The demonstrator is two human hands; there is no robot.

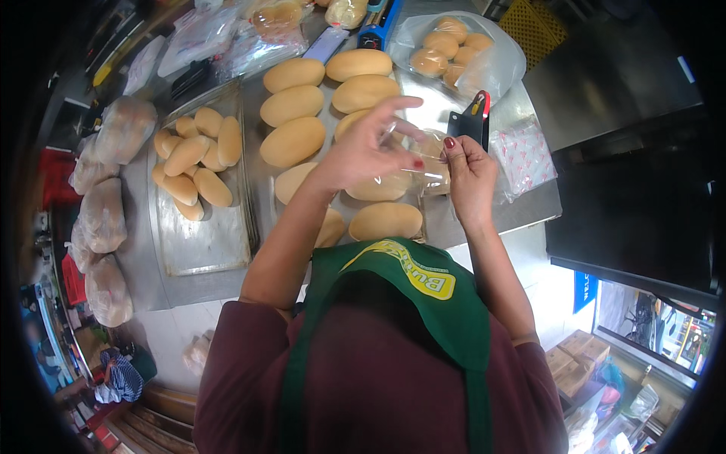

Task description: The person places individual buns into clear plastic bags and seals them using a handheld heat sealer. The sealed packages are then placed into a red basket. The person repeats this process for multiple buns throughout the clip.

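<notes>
My right hand (472,180) pinches the edge of a clear plastic bag (434,164) between thumb and fingers. Just left of it, my left hand (377,148) hangs blurred, thumb and fingers apart, with some see-through film around its fingertips. Beneath the hands, long bread rolls lie in two columns on a metal surface. One roll (385,221) rests in front of the hands, and another roll (292,142) lies to the left. My left hand and forearm partly cover several others.
A metal tray (204,249) on the left bears a pile of smaller rolls (187,156). Bagged bread (102,215) lines the far left. At the back are a blue impulse sealer (379,25) and a bag of round buns (442,45). A printed plastic packet (522,159) lies right.
</notes>
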